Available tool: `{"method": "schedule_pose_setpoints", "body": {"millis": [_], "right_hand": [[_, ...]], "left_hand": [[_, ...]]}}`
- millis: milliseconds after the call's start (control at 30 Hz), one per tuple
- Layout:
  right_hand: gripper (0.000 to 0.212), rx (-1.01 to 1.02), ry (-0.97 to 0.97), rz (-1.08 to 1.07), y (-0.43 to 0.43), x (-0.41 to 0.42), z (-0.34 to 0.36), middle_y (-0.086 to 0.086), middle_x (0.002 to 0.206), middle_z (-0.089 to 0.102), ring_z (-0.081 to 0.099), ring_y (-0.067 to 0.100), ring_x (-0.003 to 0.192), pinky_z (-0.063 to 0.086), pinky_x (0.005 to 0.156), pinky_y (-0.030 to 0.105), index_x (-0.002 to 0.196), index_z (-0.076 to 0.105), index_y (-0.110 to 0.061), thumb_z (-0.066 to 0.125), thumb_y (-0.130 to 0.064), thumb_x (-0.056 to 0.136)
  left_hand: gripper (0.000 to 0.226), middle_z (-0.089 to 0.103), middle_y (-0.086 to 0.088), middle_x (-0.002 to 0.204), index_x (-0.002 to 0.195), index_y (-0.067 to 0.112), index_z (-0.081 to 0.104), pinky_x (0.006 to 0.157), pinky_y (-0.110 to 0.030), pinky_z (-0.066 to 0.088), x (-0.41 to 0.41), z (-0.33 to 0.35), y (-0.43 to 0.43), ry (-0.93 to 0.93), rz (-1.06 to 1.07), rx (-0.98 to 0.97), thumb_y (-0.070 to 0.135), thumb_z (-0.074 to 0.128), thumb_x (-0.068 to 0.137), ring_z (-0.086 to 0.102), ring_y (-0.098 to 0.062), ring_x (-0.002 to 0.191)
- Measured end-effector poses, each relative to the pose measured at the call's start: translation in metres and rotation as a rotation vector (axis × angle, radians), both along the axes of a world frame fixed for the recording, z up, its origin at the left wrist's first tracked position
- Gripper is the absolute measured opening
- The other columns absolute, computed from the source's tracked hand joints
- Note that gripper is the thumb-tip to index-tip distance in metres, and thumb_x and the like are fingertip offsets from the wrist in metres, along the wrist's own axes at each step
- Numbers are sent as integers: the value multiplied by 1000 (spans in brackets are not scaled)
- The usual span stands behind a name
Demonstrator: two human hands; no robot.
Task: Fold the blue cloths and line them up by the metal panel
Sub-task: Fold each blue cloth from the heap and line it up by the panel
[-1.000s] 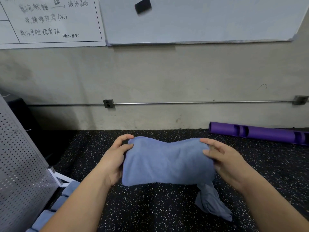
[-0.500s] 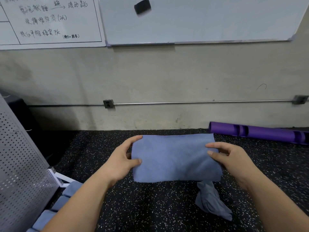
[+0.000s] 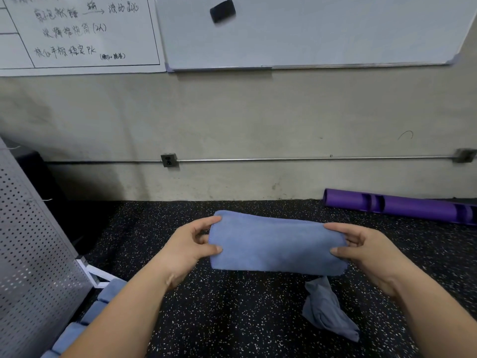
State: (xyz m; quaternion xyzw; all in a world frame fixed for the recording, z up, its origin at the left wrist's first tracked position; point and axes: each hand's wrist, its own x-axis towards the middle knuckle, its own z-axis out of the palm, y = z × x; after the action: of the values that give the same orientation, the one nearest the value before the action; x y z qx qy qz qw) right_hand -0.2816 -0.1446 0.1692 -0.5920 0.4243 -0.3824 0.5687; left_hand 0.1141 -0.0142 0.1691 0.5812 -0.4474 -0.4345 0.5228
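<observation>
Surface: black rubber floor (image 3: 232,321) with white speckles, running back to a bare grey concrete wall (image 3: 232,120).

Task item: one folded blue cloth (image 3: 276,244) is held level over the floor, in the centre of the view. The left hand (image 3: 185,251) pinches its left end between thumb and fingers. The right hand (image 3: 366,254) pinches its right end the same way. Whether the cloth's lower edge touches the floor cannot be told.

Other cloths: a crumpled blue cloth (image 3: 327,311) lies on the floor just below the right end of the held one. A row of folded cloths (image 3: 95,308) lies at lower left, along the foot of the perforated metal panel (image 3: 33,254), which stands tilted at the left edge.

Room: a purple roller (image 3: 400,206) lies at the base of the wall, right. A thin metal conduit (image 3: 309,159) runs level along the wall from an outlet box (image 3: 169,160). Above hang a blank whiteboard (image 3: 309,29) carrying a black eraser (image 3: 222,11), and a handwritten board (image 3: 77,32) beside it.
</observation>
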Motion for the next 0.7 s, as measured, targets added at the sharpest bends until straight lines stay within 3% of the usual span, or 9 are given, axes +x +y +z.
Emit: {"method": "schedule_pose_setpoints", "body": {"millis": [100,167,233,333,400,500,600,700], "right_hand": [[59,-127,185,-28,2,1,0,-2,111,81,76,15,105,60,91,33,119,80,-28,84,14,78],[55,-234,326,-54,5,4,3,-3,102,81,73,1,85,58,73,18,115,81,-34,87,8,79],[51,-309,405,-75,6,6,3,-2,100,79,70,0,77,55,67,14,115,80,-34,88,4,81],[47,-351,465,-105,7,9,4,-9,104,78,72,8,90,57,73,17,116,78,-36,86,-1,85],[44,-361,506,-114,8,9,4,-11,105,77,72,10,94,59,79,26,116,77,-37,84,-5,87],[32,-383,578,-112,9,10,4,-14,102,76,70,8,92,56,75,28,109,76,-40,80,-13,93],[13,-355,595,-122,7,9,4,-7,100,75,70,12,90,53,73,31,103,74,-38,72,-25,101],[19,-132,279,-72,14,14,10,-4,100,82,76,13,96,56,84,32,110,78,-21,59,-23,109]], "left_hand": [[73,75,-19,107,134,34,70,86,-31,60,-1,-1,0,-187,38,13,-11,82,79,70,-18,91],[66,71,-6,106,132,36,69,72,-20,56,-5,0,-1,-365,79,2,-6,82,83,68,-10,86],[61,63,7,122,131,39,69,82,-18,57,-8,-1,-2,-511,111,-31,-1,81,86,69,-6,99],[51,58,14,123,125,42,72,102,-28,56,-11,-3,-3,-626,132,-44,6,82,90,67,-7,109],[41,58,14,118,121,42,74,102,-30,54,-12,-2,-2,-695,156,-28,13,81,93,65,-7,108],[27,56,13,115,115,39,75,96,-22,45,-13,-1,-2,-768,169,-25,19,76,97,58,-2,107],[9,61,10,121,108,32,73,95,-22,44,-13,-1,-2,-588,192,-14,26,70,102,60,-2,110],[18,77,1,115,112,20,72,99,-38,56,-13,5,0,-149,155,32,33,61,109,72,-16,110]]}}
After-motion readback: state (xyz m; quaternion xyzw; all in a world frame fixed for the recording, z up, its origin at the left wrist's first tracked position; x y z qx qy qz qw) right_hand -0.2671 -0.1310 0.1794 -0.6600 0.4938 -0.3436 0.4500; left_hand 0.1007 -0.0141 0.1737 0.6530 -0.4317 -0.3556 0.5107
